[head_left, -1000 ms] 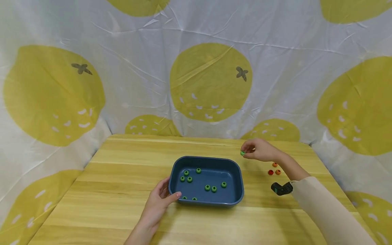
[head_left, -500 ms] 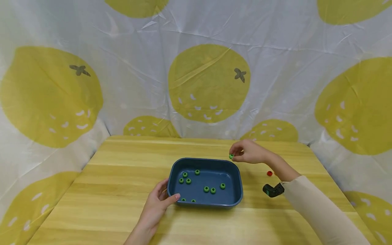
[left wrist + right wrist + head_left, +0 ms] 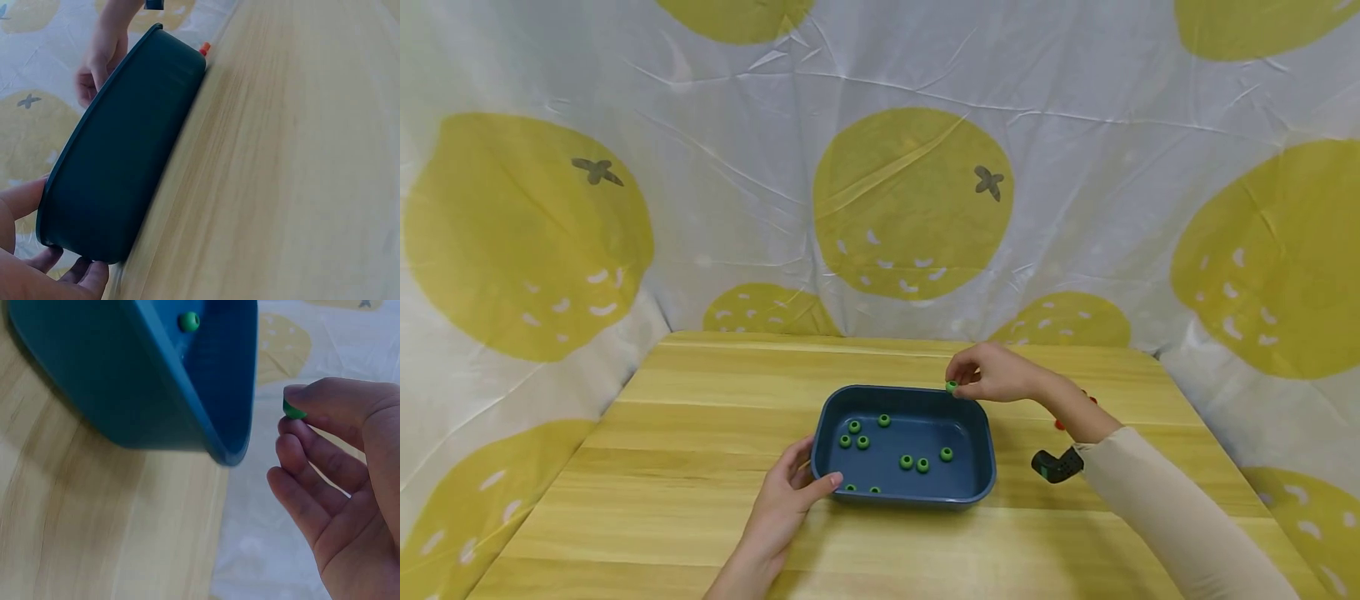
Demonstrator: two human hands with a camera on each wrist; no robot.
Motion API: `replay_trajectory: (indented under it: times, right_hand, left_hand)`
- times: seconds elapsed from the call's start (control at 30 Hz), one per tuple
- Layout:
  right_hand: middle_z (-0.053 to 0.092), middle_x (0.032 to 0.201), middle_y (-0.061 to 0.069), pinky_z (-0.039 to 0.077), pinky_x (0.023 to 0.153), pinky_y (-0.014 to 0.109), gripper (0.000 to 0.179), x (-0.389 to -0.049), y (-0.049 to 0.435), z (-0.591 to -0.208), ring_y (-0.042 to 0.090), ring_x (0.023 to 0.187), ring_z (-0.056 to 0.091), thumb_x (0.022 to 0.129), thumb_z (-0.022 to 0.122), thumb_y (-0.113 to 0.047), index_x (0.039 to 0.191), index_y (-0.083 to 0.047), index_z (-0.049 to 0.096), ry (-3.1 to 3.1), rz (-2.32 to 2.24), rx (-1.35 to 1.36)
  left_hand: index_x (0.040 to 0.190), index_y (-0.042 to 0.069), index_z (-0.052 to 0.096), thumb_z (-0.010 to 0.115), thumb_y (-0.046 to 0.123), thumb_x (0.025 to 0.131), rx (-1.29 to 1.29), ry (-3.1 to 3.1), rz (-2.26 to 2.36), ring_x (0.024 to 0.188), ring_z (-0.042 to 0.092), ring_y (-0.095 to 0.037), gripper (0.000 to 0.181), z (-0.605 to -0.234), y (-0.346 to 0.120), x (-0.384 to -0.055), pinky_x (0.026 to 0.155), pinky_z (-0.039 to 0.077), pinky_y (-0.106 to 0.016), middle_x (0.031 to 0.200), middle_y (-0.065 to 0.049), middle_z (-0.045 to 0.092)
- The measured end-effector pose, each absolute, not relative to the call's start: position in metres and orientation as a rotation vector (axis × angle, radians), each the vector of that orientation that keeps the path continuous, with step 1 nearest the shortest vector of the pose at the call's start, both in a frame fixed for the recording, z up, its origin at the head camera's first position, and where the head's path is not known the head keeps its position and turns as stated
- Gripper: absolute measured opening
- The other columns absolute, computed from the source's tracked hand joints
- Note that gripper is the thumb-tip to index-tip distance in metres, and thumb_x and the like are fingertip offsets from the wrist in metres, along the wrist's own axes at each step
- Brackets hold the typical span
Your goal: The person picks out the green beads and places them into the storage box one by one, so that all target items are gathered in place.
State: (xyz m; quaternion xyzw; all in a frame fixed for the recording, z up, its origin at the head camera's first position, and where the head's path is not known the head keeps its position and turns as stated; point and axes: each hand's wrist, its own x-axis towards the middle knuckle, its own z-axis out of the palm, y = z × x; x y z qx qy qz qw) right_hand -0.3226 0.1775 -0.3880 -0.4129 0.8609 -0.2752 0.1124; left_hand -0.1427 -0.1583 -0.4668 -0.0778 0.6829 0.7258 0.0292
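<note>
A dark blue plastic bin stands on the wooden table, with several green beads lying apart on its floor. My left hand grips the bin's left end, thumb over the rim and fingers against the outer wall. Near the back right part of the rim, my right hand pinches another green bead between thumb and index finger. In the right wrist view that bead is partly covered by the thumb and sits apart from the bin's rim; the other fingers are loosely bent.
A red bead lies right of the bin, partly hidden by my right forearm. A black device is fixed at the right sleeve cuff. Behind the wooden table hangs a white curtain printed with lemons.
My right hand has moved left with the green bead, from right of the bin to its back right rim. My forearm now covers the orange beads. The left hand keeps its hold.
</note>
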Motion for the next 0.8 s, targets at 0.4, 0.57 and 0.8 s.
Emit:
replay_trajectory:
  times: [0.4,0.57,0.8]
  right_hand:
    - [0.070,0.095,-0.009,0.056,0.083,0.034,0.010,-0.321,0.154,-0.386,0.008,0.086,0.067,0.096,0.073,-0.013,0.106,-0.010,0.075,2.432,-0.762,-1.347]
    - [0.070,0.096,-0.008,0.056,0.083,0.033,0.012,-0.322,0.144,-0.383,0.008,0.087,0.067,0.096,0.074,-0.012,0.107,-0.009,0.075,2.416,-0.723,-1.383]
    - [0.070,0.096,-0.008,0.056,0.081,0.030,0.014,-0.326,0.133,-0.383,0.007,0.086,0.066,0.095,0.075,-0.012,0.108,-0.008,0.074,2.408,-0.659,-1.412]
  left_hand:
    - [0.151,0.002,0.046,0.081,0.006,0.090,-0.251,2.117,2.230,0.137,0.048,-0.037,0.070,-0.468,-0.160,-0.142,0.098,0.049,-0.033,0.150,-0.019,0.050]
    - [0.151,0.002,0.047,0.081,0.006,0.090,-0.254,2.119,2.233,0.136,0.049,-0.037,0.070,-0.468,-0.160,-0.143,0.096,0.050,-0.033,0.149,-0.019,0.051]
    - [0.150,0.003,0.048,0.080,0.004,0.090,-0.227,2.126,2.241,0.135,0.050,-0.036,0.068,-0.469,-0.158,-0.144,0.097,0.049,-0.034,0.149,-0.017,0.052]
